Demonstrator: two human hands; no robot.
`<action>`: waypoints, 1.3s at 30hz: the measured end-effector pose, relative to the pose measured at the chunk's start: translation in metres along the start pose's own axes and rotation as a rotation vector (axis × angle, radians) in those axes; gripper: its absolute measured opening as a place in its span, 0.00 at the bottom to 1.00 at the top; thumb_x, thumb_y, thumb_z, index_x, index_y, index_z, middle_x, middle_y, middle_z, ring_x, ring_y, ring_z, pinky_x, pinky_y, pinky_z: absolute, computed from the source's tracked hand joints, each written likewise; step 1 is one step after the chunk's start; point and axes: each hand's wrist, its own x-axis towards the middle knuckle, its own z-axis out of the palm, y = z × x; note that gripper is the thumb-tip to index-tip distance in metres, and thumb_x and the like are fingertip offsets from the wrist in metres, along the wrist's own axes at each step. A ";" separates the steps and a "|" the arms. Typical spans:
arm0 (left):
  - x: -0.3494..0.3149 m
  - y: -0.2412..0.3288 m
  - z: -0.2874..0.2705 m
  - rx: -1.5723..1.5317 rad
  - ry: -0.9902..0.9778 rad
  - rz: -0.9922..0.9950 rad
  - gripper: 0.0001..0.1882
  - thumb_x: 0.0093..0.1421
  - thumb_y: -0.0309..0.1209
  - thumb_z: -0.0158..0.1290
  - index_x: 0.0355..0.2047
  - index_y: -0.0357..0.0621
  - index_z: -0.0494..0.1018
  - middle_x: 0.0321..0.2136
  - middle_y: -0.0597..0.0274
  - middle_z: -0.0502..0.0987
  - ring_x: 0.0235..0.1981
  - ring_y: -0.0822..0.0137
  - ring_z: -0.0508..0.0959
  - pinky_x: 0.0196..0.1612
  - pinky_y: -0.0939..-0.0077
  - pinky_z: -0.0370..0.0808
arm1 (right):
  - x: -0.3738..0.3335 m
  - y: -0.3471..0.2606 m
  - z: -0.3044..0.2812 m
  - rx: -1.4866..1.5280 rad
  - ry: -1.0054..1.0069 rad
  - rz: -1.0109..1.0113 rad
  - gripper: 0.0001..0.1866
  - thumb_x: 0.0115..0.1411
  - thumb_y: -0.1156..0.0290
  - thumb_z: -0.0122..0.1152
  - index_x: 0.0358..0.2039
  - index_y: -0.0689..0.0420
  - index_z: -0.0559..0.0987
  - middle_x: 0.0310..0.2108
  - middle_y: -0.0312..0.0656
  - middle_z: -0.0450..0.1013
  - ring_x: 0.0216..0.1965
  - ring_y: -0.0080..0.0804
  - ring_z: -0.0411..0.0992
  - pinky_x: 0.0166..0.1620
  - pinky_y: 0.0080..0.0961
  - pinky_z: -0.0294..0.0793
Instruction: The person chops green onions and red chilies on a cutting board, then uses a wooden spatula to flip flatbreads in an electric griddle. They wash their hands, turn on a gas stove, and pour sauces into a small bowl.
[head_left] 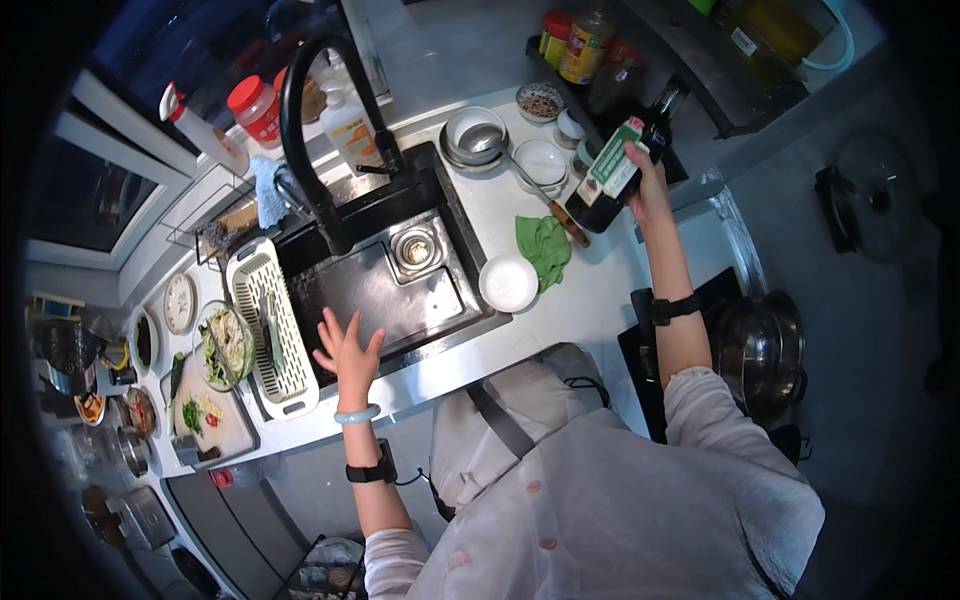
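My right hand is wrapped round a dark glass bottle with a green and white label. The bottle is tilted at the back right of the counter, beside a ladle with a wooden handle; whether its base rests on the counter I cannot tell. My left hand is empty, its fingers spread above the front edge of the black sink. Closest to it is a cream slotted drain basket with a long green and white vegetable inside. A small white bowl sits right of the sink, next to a green cloth.
A black faucet arches over the sink. Stacked bowls and a white dish stand behind. To the left lie a cutting board with chopped food and a bowl of shredded greens. At right, a metal pot stands by the stove.
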 end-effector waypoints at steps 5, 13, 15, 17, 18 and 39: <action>0.004 0.021 -0.023 -0.028 0.065 0.137 0.30 0.57 0.46 0.61 0.60 0.56 0.71 0.72 0.50 0.42 0.72 0.43 0.43 0.65 0.31 0.36 | -0.038 0.033 -0.002 -0.014 -0.213 0.183 0.29 0.57 0.64 0.62 0.56 0.67 0.69 0.47 0.53 0.75 0.49 0.43 0.77 0.54 0.40 0.77; -0.003 0.057 -0.061 0.038 0.370 0.333 0.31 0.54 0.37 0.63 0.59 0.55 0.70 0.72 0.46 0.41 0.70 0.41 0.46 0.65 0.34 0.41 | -0.108 0.034 0.040 0.093 -0.591 0.368 0.41 0.51 0.55 0.64 0.61 0.65 0.63 0.49 0.50 0.72 0.51 0.40 0.74 0.53 0.36 0.78; -0.002 0.066 -0.074 -0.156 0.351 0.381 0.27 0.57 0.36 0.62 0.57 0.52 0.72 0.69 0.46 0.49 0.67 0.44 0.54 0.65 0.44 0.49 | -0.123 0.031 0.056 0.096 -0.649 0.397 0.42 0.49 0.55 0.65 0.61 0.65 0.63 0.48 0.50 0.72 0.49 0.39 0.75 0.52 0.35 0.78; -0.003 0.075 -0.086 -0.427 0.298 0.413 0.22 0.59 0.33 0.61 0.54 0.47 0.74 0.63 0.48 0.58 0.57 0.51 0.66 0.61 0.61 0.62 | -0.134 0.028 0.073 0.108 -0.726 0.422 0.44 0.47 0.54 0.66 0.61 0.64 0.64 0.46 0.50 0.73 0.47 0.38 0.76 0.50 0.34 0.79; -0.003 0.080 -0.093 -0.491 0.352 0.510 0.19 0.60 0.30 0.59 0.52 0.44 0.75 0.55 0.52 0.65 0.46 0.60 0.73 0.53 0.69 0.70 | -0.141 0.027 0.081 0.098 -0.751 0.443 0.45 0.46 0.54 0.67 0.61 0.64 0.64 0.45 0.50 0.73 0.46 0.38 0.76 0.50 0.34 0.79; 0.024 0.098 -0.134 -0.720 0.077 0.680 0.19 0.66 0.41 0.51 0.43 0.35 0.75 0.36 0.49 0.78 0.35 0.53 0.78 0.40 0.68 0.74 | -0.210 0.079 0.142 0.011 -0.988 0.826 0.41 0.39 0.66 0.68 0.56 0.66 0.68 0.43 0.53 0.75 0.44 0.43 0.77 0.52 0.37 0.76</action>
